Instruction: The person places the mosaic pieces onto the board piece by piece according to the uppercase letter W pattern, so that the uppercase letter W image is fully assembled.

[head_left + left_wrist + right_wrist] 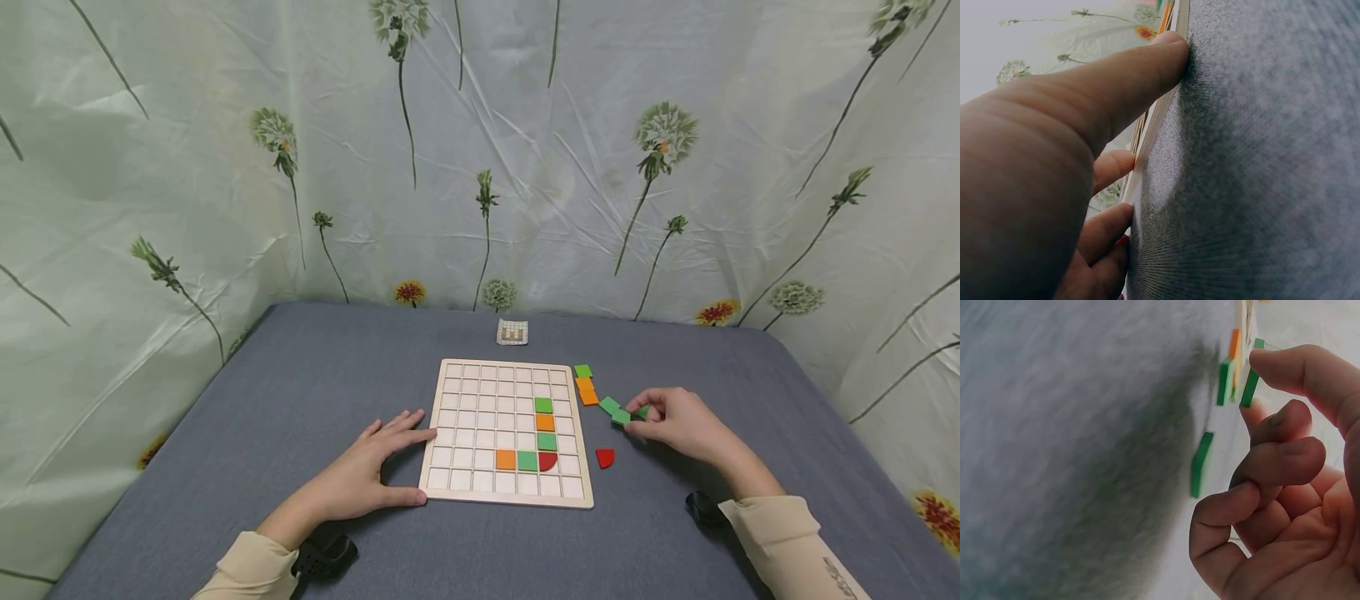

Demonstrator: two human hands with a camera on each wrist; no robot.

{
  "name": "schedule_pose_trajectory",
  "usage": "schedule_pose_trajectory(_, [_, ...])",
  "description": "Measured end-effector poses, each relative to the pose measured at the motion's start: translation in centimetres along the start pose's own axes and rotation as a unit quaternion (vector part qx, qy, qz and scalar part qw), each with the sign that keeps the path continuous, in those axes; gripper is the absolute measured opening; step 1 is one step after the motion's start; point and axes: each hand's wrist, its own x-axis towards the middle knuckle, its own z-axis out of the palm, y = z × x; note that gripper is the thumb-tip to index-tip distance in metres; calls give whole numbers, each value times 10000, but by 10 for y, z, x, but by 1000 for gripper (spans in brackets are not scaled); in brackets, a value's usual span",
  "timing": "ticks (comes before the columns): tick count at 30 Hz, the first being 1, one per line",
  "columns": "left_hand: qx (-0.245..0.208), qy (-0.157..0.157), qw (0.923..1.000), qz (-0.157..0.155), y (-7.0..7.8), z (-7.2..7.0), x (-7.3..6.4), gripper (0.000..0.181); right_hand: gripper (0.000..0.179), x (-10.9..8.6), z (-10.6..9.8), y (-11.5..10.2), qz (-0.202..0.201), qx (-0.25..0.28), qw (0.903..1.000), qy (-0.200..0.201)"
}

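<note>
A pale wooden grid board point(480, 484) lies on the table. Along its left edge rests my left hand point(367, 471), fingers spread, thumb at the lower corner; in the left wrist view the thumb point(1129, 75) touches the board's side. Right of the board, my right hand point(686, 425) pinches a green square tile point(1251, 384) between thumb and index finger. Two more green tiles lie close by, one beyond the fingertips point(609, 405) and one partly hidden behind the hand point(642, 412). Coloured tiles occupy several cells, including a red quarter-round point(548, 461) and an orange square point(506, 459).
Beside the board's upper right corner lie a light green tile point(582, 371) and two orange tiles point(588, 397). A loose red quarter-round piece point(604, 458) sits off its right edge. Behind the board is a small printed card point(513, 332), before a flowered curtain point(562, 208).
</note>
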Motion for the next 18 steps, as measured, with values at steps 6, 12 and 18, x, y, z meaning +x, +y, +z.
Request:
schedule_pose_trajectory(6, [-30,19,10000,45,0,0,-1,83,30,2,2,-14,-139,-19,9999,54])
schedule_pose_trajectory(12, [-51,7,10000,53,-1,1,-1,83,29,5,7,-33,-242,191,9995,-37])
schedule_pose_trajectory(18, [-15,-17,10000,27,-2,0,0,84,26,11,14,-47,-375,303,9985,-246])
